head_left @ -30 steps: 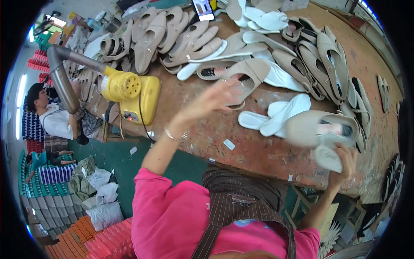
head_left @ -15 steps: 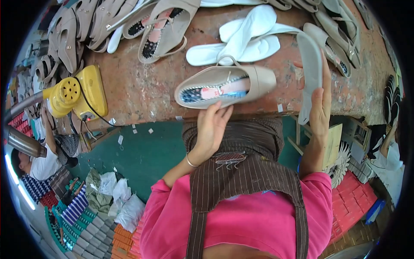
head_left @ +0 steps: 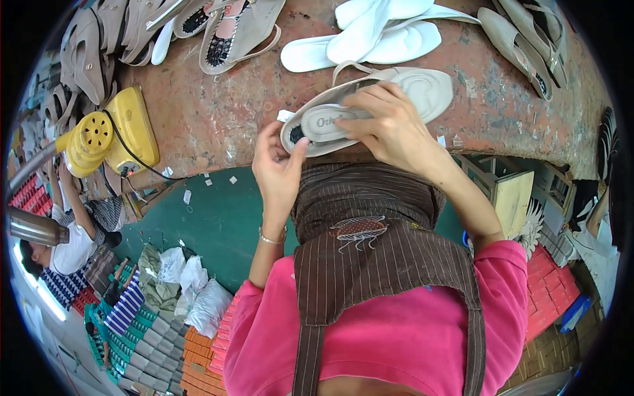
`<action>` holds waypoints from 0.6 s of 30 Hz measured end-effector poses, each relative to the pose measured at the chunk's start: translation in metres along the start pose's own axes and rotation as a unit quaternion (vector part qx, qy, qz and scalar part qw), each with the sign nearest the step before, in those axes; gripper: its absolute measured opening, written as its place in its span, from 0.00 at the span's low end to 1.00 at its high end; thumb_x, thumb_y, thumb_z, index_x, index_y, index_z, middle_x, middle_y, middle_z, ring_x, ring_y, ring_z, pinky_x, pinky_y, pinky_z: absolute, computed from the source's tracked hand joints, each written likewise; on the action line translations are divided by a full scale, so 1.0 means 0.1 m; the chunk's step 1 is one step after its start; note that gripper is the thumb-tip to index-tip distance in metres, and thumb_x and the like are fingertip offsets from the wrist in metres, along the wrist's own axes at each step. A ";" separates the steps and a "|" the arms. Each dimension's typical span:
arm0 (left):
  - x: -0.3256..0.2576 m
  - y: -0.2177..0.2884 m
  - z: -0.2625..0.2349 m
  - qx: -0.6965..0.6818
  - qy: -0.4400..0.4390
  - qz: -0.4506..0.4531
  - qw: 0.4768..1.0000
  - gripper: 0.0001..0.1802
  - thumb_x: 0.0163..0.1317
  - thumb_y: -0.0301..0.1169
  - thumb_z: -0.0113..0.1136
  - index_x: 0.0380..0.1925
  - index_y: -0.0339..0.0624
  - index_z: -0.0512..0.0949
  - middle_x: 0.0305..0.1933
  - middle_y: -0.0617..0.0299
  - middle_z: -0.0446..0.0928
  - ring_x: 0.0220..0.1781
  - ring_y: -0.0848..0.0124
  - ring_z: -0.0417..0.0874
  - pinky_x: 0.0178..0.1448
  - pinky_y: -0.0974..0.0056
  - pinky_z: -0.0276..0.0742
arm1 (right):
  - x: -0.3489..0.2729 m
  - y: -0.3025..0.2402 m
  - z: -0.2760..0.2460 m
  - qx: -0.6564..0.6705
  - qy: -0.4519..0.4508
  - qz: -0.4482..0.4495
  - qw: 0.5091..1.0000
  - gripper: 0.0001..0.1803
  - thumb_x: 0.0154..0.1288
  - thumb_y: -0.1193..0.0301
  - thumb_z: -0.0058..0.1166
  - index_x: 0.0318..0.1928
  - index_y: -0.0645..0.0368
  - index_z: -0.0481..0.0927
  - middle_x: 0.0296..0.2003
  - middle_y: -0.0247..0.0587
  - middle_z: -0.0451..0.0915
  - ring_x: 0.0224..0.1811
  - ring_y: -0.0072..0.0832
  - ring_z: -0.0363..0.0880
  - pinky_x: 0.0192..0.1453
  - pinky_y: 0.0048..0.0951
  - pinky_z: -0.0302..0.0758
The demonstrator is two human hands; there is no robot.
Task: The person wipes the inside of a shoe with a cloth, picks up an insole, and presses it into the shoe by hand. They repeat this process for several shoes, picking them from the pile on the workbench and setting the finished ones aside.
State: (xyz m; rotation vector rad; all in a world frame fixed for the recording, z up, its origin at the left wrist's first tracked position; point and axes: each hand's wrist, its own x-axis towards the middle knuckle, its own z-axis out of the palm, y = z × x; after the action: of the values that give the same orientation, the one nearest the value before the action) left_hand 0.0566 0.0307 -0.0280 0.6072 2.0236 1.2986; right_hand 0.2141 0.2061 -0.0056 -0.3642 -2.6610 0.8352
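Note:
A beige shoe [head_left: 310, 149] with a strap loop lies on its side of the bench nearest me, its toe to the right. A pale insole [head_left: 323, 123] lies along the shoe. Its heel end sits in the shoe's opening, and its patterned wide end rests over the toe. My right hand [head_left: 389, 125] is closed on the middle of the insole, fingertips hiding part of it. My left hand [head_left: 277, 165] grips the shoe's heel, thumb at the rim and fingers behind. Dark patterned lining shows at the heel beside the insole.
White insoles [head_left: 380, 43] lie stacked beyond the shoe on the worn bench [head_left: 211, 125]. Beige shoes [head_left: 241, 30] crowd the far left, more beige shoes [head_left: 522, 49] the right. A yellow machine [head_left: 122, 132] with a cord stands at left. Another person [head_left: 69, 247] sits at far left.
The insole has come down from the right onto the shoe with my right hand. My left hand has shifted left from the shoe's near side to its heel. The view has shifted slightly.

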 end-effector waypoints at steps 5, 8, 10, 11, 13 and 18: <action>0.19 0.09 0.01 0.064 0.011 0.074 0.995 0.28 0.54 0.26 0.75 0.55 0.32 0.76 0.43 0.61 0.71 0.41 0.74 0.78 0.41 0.69 0.87 | 0.16 0.02 0.22 0.080 0.009 0.026 0.996 0.10 0.51 0.72 0.65 0.37 0.55 0.89 0.45 0.37 0.83 0.50 0.35 0.79 0.56 0.37 0.72; 0.23 -0.01 0.00 0.044 0.001 0.057 0.997 0.25 0.55 0.27 0.74 0.52 0.31 0.78 0.42 0.61 0.71 0.40 0.74 0.77 0.39 0.71 0.85 | 0.20 -0.03 0.32 0.070 0.016 0.034 0.997 0.11 0.50 0.73 0.65 0.37 0.55 0.89 0.45 0.37 0.83 0.49 0.35 0.80 0.54 0.37 0.73; 0.26 -0.10 0.00 0.023 0.022 0.061 0.998 0.22 0.55 0.26 0.74 0.50 0.31 0.80 0.41 0.61 0.73 0.40 0.75 0.78 0.36 0.72 0.81 | 0.22 -0.03 0.35 0.061 0.008 0.043 0.997 0.11 0.50 0.73 0.66 0.37 0.56 0.89 0.45 0.37 0.83 0.49 0.35 0.80 0.54 0.37 0.73; 0.27 -0.13 0.00 0.023 0.023 0.059 0.998 0.22 0.55 0.26 0.74 0.50 0.31 0.80 0.41 0.61 0.73 0.40 0.75 0.78 0.36 0.72 0.81 | 0.23 -0.03 0.35 0.068 -0.001 0.046 0.997 0.12 0.49 0.73 0.67 0.38 0.56 0.89 0.45 0.38 0.83 0.49 0.37 0.80 0.54 0.37 0.74; 0.31 -0.16 0.00 0.028 0.036 0.085 0.995 0.20 0.55 0.25 0.74 0.48 0.31 0.81 0.40 0.62 0.75 0.36 0.77 0.78 0.34 0.73 0.78 | 0.24 -0.03 0.36 0.074 -0.012 0.049 0.996 0.14 0.48 0.74 0.68 0.39 0.56 0.89 0.45 0.39 0.83 0.48 0.38 0.79 0.55 0.38 0.74; 0.36 -0.11 0.03 0.004 0.034 0.026 0.999 0.16 0.56 0.24 0.72 0.43 0.29 0.81 0.37 0.61 0.78 0.29 0.79 0.76 0.33 0.71 0.76 | 0.24 -0.03 0.38 0.042 -0.031 0.037 0.998 0.13 0.48 0.74 0.65 0.38 0.59 0.87 0.48 0.41 0.81 0.49 0.37 0.78 0.54 0.38 0.75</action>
State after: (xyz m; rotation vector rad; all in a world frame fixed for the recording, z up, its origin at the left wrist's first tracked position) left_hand 0.0338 0.0522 -0.0482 0.6322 2.0813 1.3593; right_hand 0.1768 0.1929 -0.0282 -0.4238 -2.6734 0.9929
